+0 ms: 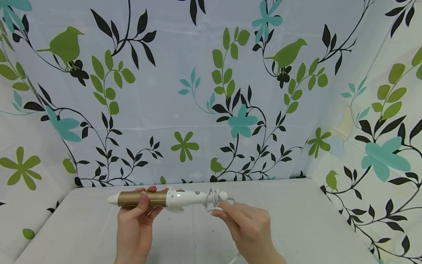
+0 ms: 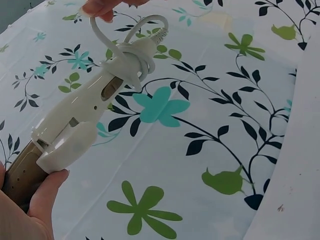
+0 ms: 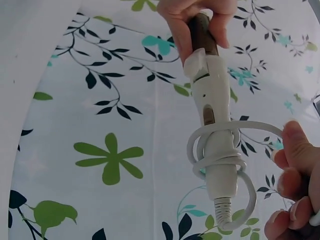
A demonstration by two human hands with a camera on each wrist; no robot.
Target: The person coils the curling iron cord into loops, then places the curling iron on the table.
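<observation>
A white curling iron (image 1: 184, 198) with a gold barrel lies level in the air above the table in the head view. My left hand (image 1: 136, 220) grips it around the gold barrel (image 3: 204, 32). The white power cord (image 3: 217, 162) loops several times around the handle near its end. Between thumb and fingers, my right hand (image 1: 250, 227) pinches a length of that cord, just off the handle's end. In the right wrist view, the right hand (image 3: 300, 185) shows the cord running to its thumb and fingertips. A clamp lever (image 2: 70, 146) sticks out from the iron's side.
A white table (image 1: 296, 220) lies beneath both hands. Cloth printed with leaves, birds and flowers (image 1: 184, 146) hangs behind it and along both sides. A bit of cord (image 1: 234, 259) shows at the lower edge beside the right wrist.
</observation>
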